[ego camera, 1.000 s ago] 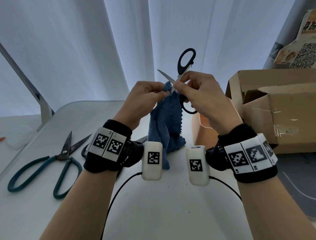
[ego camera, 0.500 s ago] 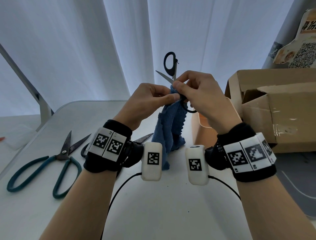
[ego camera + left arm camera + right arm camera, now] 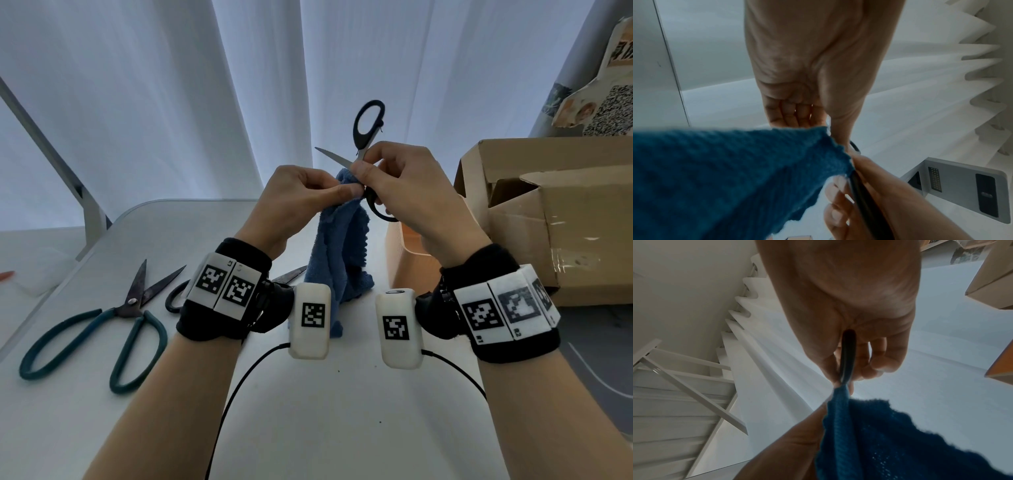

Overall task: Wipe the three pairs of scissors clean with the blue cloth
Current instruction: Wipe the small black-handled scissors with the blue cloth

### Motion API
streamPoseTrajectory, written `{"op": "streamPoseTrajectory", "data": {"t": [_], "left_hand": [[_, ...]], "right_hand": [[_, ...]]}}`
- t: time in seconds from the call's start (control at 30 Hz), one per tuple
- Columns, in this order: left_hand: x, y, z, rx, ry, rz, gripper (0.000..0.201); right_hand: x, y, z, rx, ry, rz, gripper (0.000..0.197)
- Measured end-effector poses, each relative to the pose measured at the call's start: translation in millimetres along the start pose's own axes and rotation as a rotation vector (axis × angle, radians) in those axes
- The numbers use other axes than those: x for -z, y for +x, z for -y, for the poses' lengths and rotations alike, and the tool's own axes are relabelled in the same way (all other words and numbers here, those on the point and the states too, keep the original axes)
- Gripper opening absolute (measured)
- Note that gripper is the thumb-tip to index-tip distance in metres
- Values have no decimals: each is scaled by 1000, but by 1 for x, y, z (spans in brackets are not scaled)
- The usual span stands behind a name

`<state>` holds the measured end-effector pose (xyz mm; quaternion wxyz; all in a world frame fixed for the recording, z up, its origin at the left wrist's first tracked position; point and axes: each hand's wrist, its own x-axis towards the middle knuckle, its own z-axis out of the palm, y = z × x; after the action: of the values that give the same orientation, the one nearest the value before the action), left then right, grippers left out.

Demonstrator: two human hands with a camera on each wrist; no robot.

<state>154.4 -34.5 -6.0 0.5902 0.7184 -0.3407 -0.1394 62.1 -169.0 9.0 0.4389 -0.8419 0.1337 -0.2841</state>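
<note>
Black-handled scissors are held up above the table, blades apart, one blade pointing up-left. My right hand grips them at the pivot and lower handle. My left hand pinches the top of the blue cloth around the other blade, which is hidden inside it; the cloth hangs down to the table. Teal-handled scissors lie open at the left. A third pair lies mostly hidden behind my left wrist.
A white table carries everything. An open cardboard box stands at the right, with an orange-tan container beside it. White curtains hang behind. A slanted metal post rises at the far left.
The black scissors have turned in my right hand: the upper handle loop swung left, then back right and higher. The cloth pinch stays at the blade.
</note>
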Motion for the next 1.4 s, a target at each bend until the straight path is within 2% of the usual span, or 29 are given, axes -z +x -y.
{"op": "streamPoseTrajectory", "data": {"t": [0.1,0.27,0.43,0.5,0.6,0.67,0.9,0.97,1.13,1.23,1.33,1.4], "left_hand": [[0,0,1,-4,1,28,39],[4,0,2,6,-2,110,19],[4,1,1,31,9,51,10],[4,0,-2,37,28,38,20],[4,1,-2,31,41,49,48],[4,1,-2,15,35,68,55],[9,-1,-4,-32,56,100,15],[10,0,-4,-17,64,108,12],[8,-2,-8,26,94,91,29],[9,-3,-9,13,96,107,31],[11,-2,-8,-8,88,128,42],[11,-2,-6,-24,93,150,37]], "right_hand": [[-1,1,0,-13,-7,-2,16],[-1,1,-1,-31,-10,-21,16],[1,0,1,-34,12,-39,18],[2,0,2,-27,25,-48,18],[3,0,3,-18,45,-56,19],[4,-1,3,-21,57,-59,19],[3,0,4,-24,58,-71,21],[3,0,4,-15,57,-77,21],[4,1,2,-14,59,-93,18],[5,1,1,-24,71,-102,19],[4,1,2,-36,74,-108,20],[4,1,2,-33,77,-107,19]]}}
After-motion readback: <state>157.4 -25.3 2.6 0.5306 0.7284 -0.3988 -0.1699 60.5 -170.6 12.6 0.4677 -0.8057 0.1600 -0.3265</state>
